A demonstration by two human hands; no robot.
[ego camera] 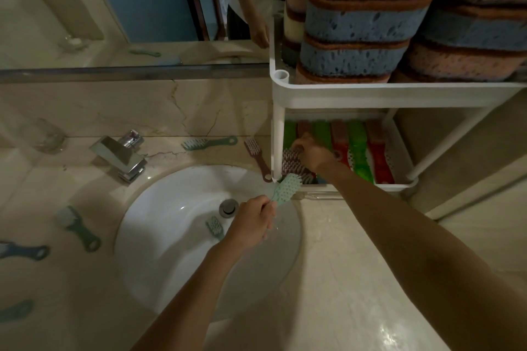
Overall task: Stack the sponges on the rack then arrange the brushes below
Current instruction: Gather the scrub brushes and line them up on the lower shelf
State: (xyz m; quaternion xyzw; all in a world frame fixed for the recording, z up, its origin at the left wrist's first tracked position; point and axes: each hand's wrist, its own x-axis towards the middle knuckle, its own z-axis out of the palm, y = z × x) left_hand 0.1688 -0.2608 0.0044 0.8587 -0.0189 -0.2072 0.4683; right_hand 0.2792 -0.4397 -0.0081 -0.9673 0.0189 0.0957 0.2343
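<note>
A white two-tier rack (370, 92) stands on the counter at the right. Stacks of pink, blue and brown sponges (368, 25) fill its top tier. Green and red brushes (358, 148) lie side by side in the lower tier. My right hand (312, 152) reaches into that tier and holds a brown brush (293, 165) at its left end. My left hand (252, 222) grips the handle of a mint-green brush (286, 188) over the sink, its head pointing at the rack's front corner.
The white sink (176, 236) has a small green brush (215, 226) in its bowl. Loose brushes lie on the marble counter: a teal one (209, 142) and a brown one (258, 158) behind the sink, several more at the left (78, 226). A chrome tap (121, 157) and a glass (45, 135) stand nearby.
</note>
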